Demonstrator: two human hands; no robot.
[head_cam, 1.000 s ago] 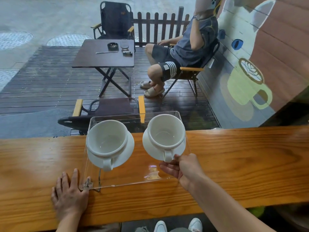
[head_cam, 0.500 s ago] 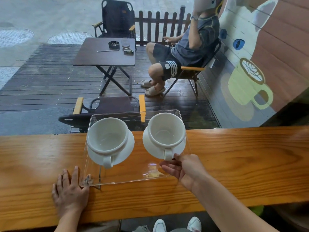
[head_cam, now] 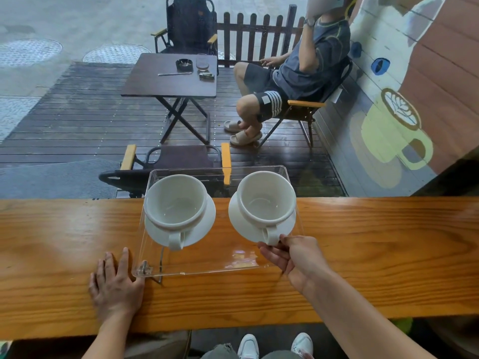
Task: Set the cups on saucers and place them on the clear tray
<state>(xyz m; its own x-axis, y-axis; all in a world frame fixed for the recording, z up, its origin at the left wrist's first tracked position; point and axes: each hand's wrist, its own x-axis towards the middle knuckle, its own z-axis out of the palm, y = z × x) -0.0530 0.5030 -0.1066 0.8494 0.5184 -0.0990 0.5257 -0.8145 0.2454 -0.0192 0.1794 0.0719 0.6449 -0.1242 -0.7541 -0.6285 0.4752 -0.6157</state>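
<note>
Tray (head_cam: 207,265) overhangs counter (head_cam: 388,255) far edge

Two cups (head_cam: 176,200) (head_cam: 267,196) are sitting mid-frame on two saucers (head_cam: 204,224) (head_cam: 236,224), sharing one tray (head_cam: 220,260); two hands (head_cam: 116,286) (head_cam: 298,257) are showing below, three chairs (head_cam: 190,24) (head_cam: 178,161) (head_cam: 305,104) and one table (head_cam: 168,79) above.

Two white cups sit upright on white saucers, side by side on the clear tray (head_cam: 207,265) before me. The left cup (head_cam: 175,203) on its saucer (head_cam: 199,229) and the right cup (head_cam: 266,198) on its saucer (head_cam: 241,224) both point their handles toward me.
</note>
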